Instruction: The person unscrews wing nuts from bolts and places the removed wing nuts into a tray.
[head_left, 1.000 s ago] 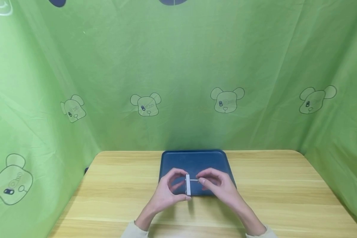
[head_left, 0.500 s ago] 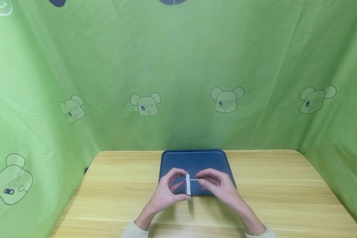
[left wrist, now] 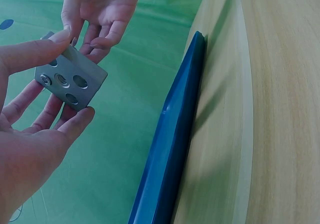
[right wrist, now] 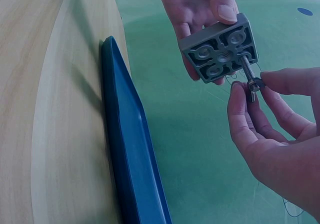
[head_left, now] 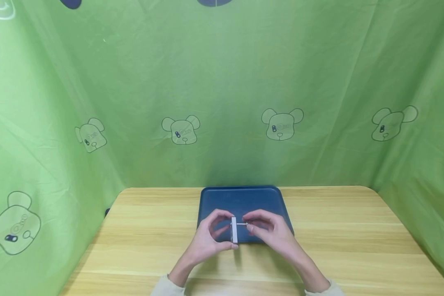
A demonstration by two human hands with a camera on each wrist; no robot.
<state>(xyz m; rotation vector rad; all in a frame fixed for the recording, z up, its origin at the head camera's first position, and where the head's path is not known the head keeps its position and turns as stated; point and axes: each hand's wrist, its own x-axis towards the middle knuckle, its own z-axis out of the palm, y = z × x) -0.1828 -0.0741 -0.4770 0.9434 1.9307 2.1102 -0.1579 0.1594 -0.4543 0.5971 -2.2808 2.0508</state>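
Observation:
My left hand (head_left: 204, 241) holds a square grey block (left wrist: 75, 81) by its edges, thumb on one side and fingers opposite. It stands on edge above the front of a blue tray. Several round holes go through it, and a bolt head (left wrist: 45, 79) sits in a corner hole. From the ribbed other face a threaded bolt (right wrist: 246, 68) sticks out toward my right hand (head_left: 277, 235). Thumb and fingertips of that hand pinch a small metal wing nut (right wrist: 255, 85) at the bolt's free end. How far it is threaded is hard to tell.
The blue tray (head_left: 240, 199) lies at the table's far edge, under the hands. Around it spreads the wood-grain table (head_left: 340, 234). A green printed curtain (head_left: 229, 74) closes off the back and both sides.
My right fingertips shift slightly around the bolt's end, and the wing nut there shows at a different angle. Left hand and block stay in place.

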